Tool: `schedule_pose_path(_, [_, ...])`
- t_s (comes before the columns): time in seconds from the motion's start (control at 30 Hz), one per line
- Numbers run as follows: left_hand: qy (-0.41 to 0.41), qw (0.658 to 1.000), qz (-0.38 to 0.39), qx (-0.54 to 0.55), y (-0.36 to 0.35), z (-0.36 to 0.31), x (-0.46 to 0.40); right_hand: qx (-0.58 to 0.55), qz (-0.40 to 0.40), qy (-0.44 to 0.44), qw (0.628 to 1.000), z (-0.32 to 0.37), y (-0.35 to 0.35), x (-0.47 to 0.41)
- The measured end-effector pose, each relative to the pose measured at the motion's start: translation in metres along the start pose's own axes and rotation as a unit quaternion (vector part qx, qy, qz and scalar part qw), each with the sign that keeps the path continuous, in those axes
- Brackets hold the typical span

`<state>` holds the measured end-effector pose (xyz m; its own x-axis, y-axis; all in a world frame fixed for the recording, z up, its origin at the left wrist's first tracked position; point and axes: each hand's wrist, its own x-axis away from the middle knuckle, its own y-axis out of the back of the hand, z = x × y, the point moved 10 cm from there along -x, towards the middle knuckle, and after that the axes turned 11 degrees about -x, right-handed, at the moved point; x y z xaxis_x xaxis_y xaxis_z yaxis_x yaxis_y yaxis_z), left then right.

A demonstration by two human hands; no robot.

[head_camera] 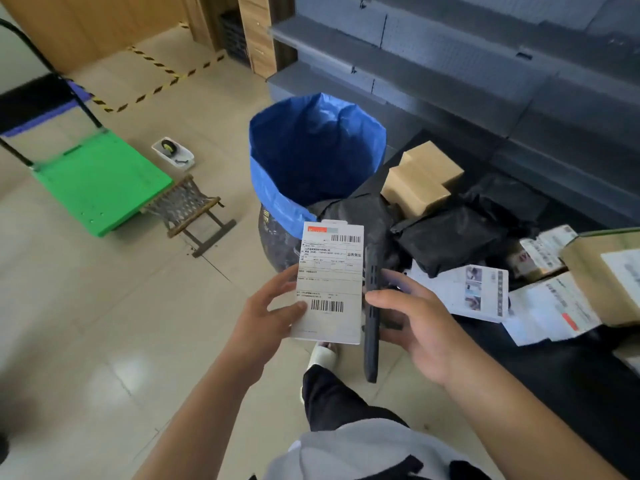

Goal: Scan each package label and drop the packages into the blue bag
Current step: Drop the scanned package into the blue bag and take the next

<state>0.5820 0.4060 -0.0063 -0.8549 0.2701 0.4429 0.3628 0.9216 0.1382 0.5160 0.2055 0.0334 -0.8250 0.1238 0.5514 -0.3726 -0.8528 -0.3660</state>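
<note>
White flat labelled package (329, 282) in left hand's (266, 306) grip; right hand (415, 323) holds black scanner (372, 306) beside it. Scanning step, I think; next, drop it in the big blue bag (311, 150).

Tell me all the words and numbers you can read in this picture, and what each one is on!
Flat white package held in the left hand: a shipping label with two barcodes and small print, too blurred to read.
Black round bin under the blue plastic bag: pale marks, unreadable.
White packages on the black counter: print too small to read.
Black scanner in the right hand: no text visible.
</note>
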Motion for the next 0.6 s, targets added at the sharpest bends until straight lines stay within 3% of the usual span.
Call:
schedule_pose_path(0.33, [0.062, 0.997, -0.029, -0.041, 0.079, -0.053, -0.122, -0.045, 0.025, -0.039, 0.998, 0.042, -0.067, -0.137])
schedule_pose_path(0.6, [0.121, 0.992, 0.024, -0.033, 0.092, -0.074, -0.190, -0.045, 0.015, -0.049, 0.998, 0.067, -0.081, -0.199])
